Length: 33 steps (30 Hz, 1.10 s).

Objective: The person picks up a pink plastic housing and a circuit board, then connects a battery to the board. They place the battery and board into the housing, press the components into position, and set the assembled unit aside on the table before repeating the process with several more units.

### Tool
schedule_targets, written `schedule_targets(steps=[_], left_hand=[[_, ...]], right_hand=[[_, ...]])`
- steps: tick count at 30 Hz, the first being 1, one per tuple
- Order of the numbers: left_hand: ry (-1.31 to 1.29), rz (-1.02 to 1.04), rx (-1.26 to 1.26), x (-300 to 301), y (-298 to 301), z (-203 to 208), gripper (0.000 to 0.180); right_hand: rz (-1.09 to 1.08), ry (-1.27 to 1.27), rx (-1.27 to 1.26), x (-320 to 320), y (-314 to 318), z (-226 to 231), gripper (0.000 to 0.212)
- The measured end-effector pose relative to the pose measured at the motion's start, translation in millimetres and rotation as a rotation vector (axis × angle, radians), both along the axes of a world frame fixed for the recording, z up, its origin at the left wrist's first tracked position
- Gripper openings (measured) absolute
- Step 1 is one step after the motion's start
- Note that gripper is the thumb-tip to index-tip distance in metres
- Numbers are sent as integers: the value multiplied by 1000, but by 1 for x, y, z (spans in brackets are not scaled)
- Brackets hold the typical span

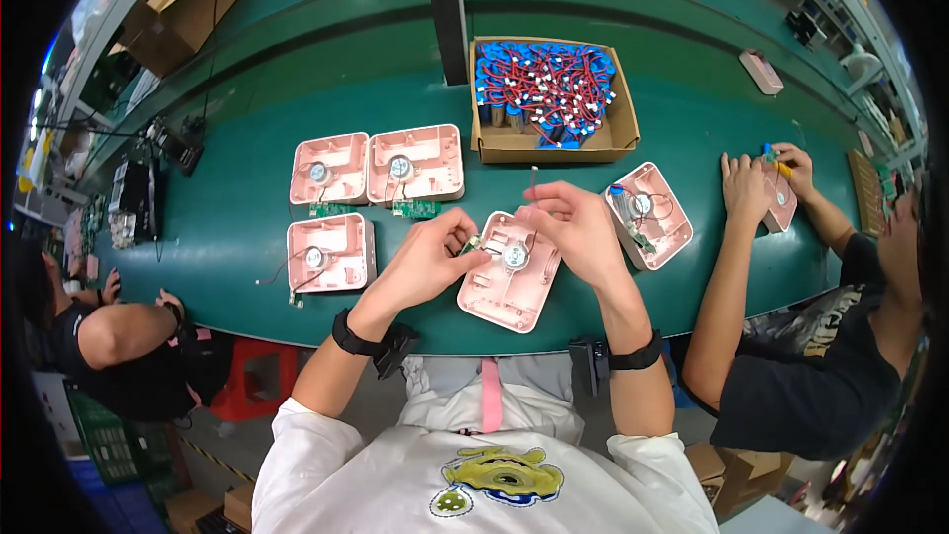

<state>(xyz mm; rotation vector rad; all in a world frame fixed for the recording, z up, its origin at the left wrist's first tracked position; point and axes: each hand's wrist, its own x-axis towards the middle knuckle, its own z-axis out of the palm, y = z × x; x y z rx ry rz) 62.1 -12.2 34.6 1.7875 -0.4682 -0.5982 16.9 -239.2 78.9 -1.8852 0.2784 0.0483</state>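
Observation:
In front of me on the table lies an open pink plastic housing [506,305] with a round silver speaker [515,256] inside. Over its upper left edge, my left hand [427,255] pinches a small green circuit board [474,243], mostly covered by the fingers. My right hand [575,225] is closed at the housing's upper right corner. Between its thumb and fingers it grips a thin wire [534,188], whose connector end sticks up above the fingertips.
A cardboard box [554,150] of blue batteries with red wires stands beyond my hands. Pink housings [420,131] with speakers and boards lie to the left, another housing [652,227] to the right. A co-worker's hands [748,188] handle a pink part; a second co-worker sits left.

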Motion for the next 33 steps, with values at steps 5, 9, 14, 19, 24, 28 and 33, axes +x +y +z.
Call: schedule_targets(steps=[5, 9, 14, 19, 24, 28, 33], left_hand=[[10, -112, -48, 18, -3, -5, 29], [-9, -152, -31, 25, -3, -3, 30], [-71, -125, -17, 24, -2, -2, 27], [-120, -55, -68, 19, 4, -8, 26], [-155, -38, -93, 17, 4, -10, 23], [-129, -48, -122, 18, 4, -15, 22], [-91, -43, -113, 18, 4, -16, 22]], right_hand=[[29, -70, 288, 3, 8, 14, 25], [50, -100, 352, -2, 15, 18, 26], [108, -146, 423, -1, 14, 15, 29], [146, -120, 419, 0, 14, 18, 29], [216, -63, 453, -6, 17, 16, 28], [289, -12, 473, -8, 19, 15, 26], [351, 96, 373, -8, 22, 20, 19]])
